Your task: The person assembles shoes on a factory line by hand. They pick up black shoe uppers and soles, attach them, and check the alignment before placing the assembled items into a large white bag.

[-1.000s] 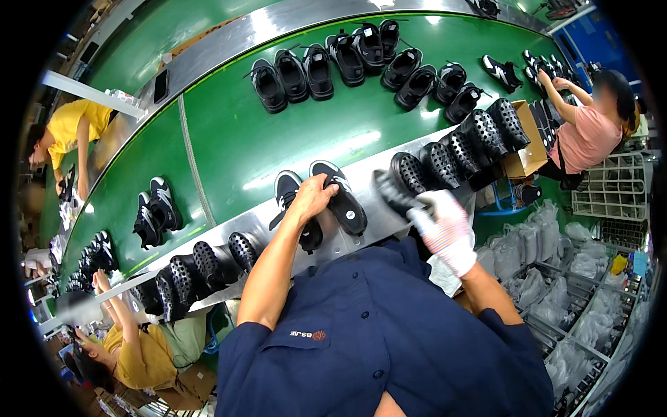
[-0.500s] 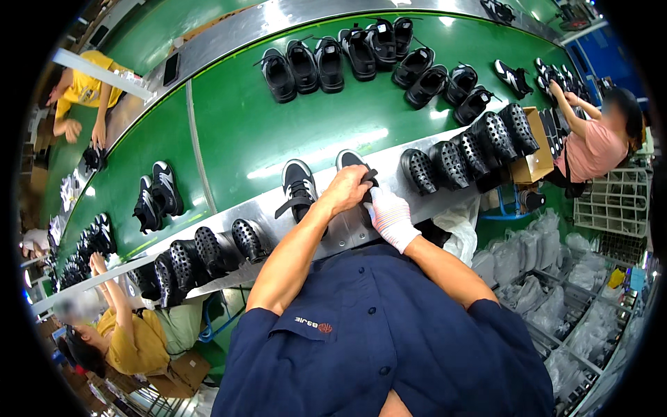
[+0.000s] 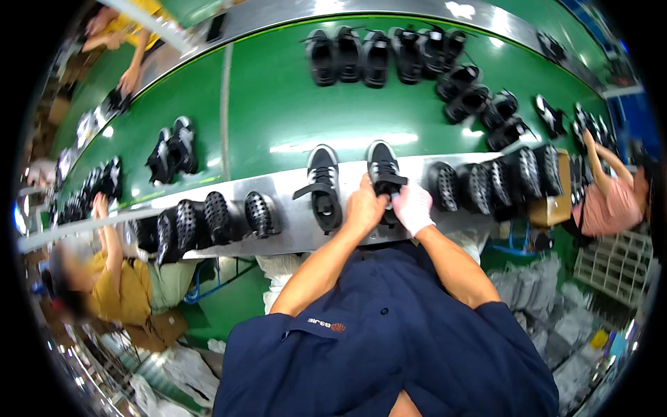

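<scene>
A black-and-grey sneaker (image 3: 381,154) with a hook-and-loop strap rests on the metal ledge in front of me, toe pointing away. My bare left hand (image 3: 365,204) closes on its left side, near the opening. On the other side, my right hand (image 3: 414,208) in a white glove has its fingers closed at the shoe by the strap's end. The strap lies across the instep; the heel is partly hidden by my hands. To the left stands the matching sneaker (image 3: 323,167), apart from my hands, its strap sticking out leftward.
Perforated black shoe forms (image 3: 476,189) line the ledge at right, more (image 3: 217,216) at left. Several sneakers (image 3: 376,59) stand across the green belt (image 3: 292,111). A cardboard box (image 3: 554,201) sits at the right end. Co-workers (image 3: 611,198) handle shoes on both sides.
The view has shifted, so the belt and shoes appear further right. My left hand has come down from the strap to the shoe's side; the strap now lies across the instep.
</scene>
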Demonstrator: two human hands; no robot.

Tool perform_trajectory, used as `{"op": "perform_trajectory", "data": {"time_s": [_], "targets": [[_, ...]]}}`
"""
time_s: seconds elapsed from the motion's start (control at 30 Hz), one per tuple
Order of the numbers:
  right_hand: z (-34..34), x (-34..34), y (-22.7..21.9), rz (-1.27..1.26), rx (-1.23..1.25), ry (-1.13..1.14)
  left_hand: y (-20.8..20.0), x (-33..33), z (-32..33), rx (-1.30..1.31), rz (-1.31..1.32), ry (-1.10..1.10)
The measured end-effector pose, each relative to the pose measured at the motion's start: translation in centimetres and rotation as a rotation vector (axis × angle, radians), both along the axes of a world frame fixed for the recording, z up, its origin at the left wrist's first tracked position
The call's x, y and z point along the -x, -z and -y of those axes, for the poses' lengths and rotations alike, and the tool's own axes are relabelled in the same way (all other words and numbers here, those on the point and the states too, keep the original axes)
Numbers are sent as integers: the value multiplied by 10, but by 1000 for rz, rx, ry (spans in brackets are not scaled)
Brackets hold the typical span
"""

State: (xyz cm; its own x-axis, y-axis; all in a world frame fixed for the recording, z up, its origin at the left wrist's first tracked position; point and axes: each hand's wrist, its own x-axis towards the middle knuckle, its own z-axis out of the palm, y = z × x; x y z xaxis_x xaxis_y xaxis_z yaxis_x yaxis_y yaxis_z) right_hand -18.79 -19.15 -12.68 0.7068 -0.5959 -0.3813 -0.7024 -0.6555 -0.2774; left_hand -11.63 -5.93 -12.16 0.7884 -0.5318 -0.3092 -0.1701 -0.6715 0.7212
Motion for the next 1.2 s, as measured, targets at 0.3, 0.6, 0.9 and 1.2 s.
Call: {"op": "perform_trajectory", "data": {"time_s": [0.3, 0.6, 0.9, 1.2], "targets": [[-14, -4, 1, 35, 54, -188, -4, 20, -114, -35, 289, -277], [-18, -1, -65, 72, 8, -191, -66, -14, -177, -149, 669, -379], [-82, -12, -117, 456, -362, -268, -98, -63, -267, -320, 995, -673], [-119, -12, -134, 318, -1480, 342, -128, 8, -158, 468, 597, -140]]}}
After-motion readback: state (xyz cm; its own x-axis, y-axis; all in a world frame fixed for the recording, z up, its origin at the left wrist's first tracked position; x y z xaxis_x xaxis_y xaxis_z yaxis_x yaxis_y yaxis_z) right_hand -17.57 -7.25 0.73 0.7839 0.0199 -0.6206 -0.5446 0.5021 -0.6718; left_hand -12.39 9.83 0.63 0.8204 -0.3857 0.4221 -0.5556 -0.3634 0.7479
